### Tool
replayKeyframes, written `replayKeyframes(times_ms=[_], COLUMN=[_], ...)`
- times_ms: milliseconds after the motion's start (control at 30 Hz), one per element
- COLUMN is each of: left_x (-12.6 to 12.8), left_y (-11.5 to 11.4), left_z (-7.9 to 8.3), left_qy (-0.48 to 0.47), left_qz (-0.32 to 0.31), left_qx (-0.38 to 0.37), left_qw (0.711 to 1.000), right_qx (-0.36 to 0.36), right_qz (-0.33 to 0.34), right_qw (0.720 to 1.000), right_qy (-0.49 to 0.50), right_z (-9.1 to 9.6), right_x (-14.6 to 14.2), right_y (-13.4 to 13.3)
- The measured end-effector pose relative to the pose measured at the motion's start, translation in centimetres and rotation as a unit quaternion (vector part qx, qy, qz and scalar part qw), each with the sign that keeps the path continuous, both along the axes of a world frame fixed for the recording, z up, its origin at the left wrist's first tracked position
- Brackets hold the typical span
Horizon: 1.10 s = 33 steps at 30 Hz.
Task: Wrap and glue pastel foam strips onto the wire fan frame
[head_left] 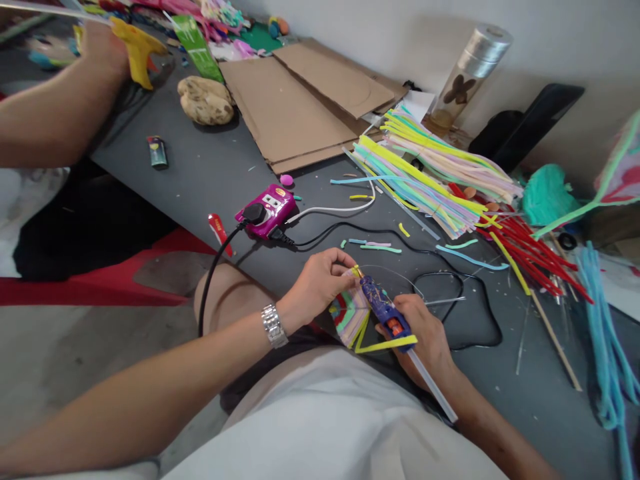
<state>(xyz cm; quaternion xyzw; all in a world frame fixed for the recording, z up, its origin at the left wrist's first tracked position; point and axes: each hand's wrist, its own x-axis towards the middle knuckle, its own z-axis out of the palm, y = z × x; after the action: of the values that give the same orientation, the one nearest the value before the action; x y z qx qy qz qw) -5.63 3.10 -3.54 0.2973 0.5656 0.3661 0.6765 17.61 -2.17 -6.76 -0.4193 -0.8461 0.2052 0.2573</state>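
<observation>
In my right hand point(423, 330) is a dark blue glue gun point(379, 300) with an orange trigger, a clear glue stick poking out of its back end. Its nozzle points up and left, at the top edge of a striped pipe-cleaner piece point(349, 313) in red, green, pink and yellow. My left hand point(323, 283) pinches that piece by its upper edge, close to the nozzle. A loose yellow pipe cleaner point(385, 345) sticks out from the bottom of the piece and passes by the gun. Whether nozzle and piece touch, I cannot tell.
A magenta power strip point(267, 210) with black cables lies ahead. Bundled pipe cleaners point(420, 187), red stems point(535, 247) and blue ones point(605, 333) lie right. Cardboard sheets point(300, 107) and a glass bottle point(465, 80) stand behind. Another person's arm point(65, 100) is near a yellow glue gun point(137, 50).
</observation>
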Motion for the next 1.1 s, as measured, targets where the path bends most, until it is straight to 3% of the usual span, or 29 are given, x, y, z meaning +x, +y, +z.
replayKeyframes(times_ms=[300,1100], left_x=[-0.1,-0.1], left_y=[-0.1,-0.3], left_z=[-0.2,-0.5], left_qy=[0.0,-0.003], left_qz=[-0.007,-0.006], left_qx=[0.008,0.024], left_qw=[1.0,1.0], right_qx=[-0.003,-0.021], right_qz=[-0.004,-0.009], right_qw=[1.0,1.0], right_qy=[-0.006,0.006], right_z=[-0.3,1.5], right_x=[0.1,-0.1], right_y=[0.0,-0.2])
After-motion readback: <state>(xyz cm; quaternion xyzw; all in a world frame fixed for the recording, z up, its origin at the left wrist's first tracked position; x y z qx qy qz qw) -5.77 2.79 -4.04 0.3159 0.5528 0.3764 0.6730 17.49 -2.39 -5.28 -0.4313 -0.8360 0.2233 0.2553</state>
